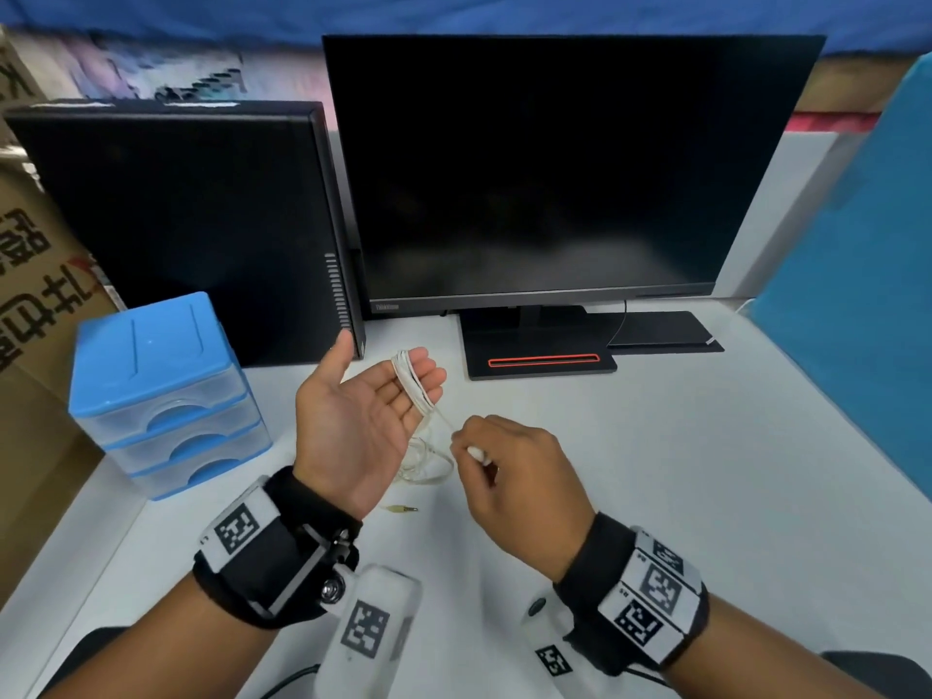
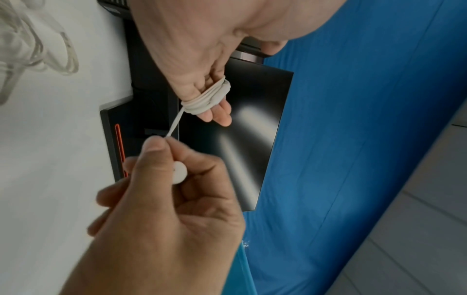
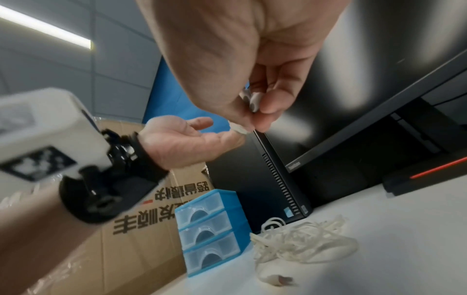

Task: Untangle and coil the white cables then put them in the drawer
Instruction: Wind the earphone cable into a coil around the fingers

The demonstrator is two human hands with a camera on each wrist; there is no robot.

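My left hand (image 1: 353, 421) is held palm up above the white desk (image 1: 681, 471), fingers extended. A white cable (image 1: 413, 383) is wound in several turns round those fingers; the wrist view shows the coil (image 2: 207, 97) tight near the fingertips. A short taut strand runs from it to my right hand (image 1: 509, 471), which pinches the cable between thumb and forefinger with a small white end piece (image 2: 179, 172) in its curled fingers. A loose tangle of white cable (image 3: 303, 239) lies on the desk beneath the hands. The blue three-drawer unit (image 1: 161, 391) stands at the left, all drawers closed.
A black monitor (image 1: 555, 169) on its stand base (image 1: 539, 355) and a black computer tower (image 1: 191, 219) fill the back of the desk. A cardboard box (image 1: 30, 274) is off the left edge, a blue partition (image 1: 857, 295) at the right. A small jack plug (image 1: 401, 508) lies near my left wrist.
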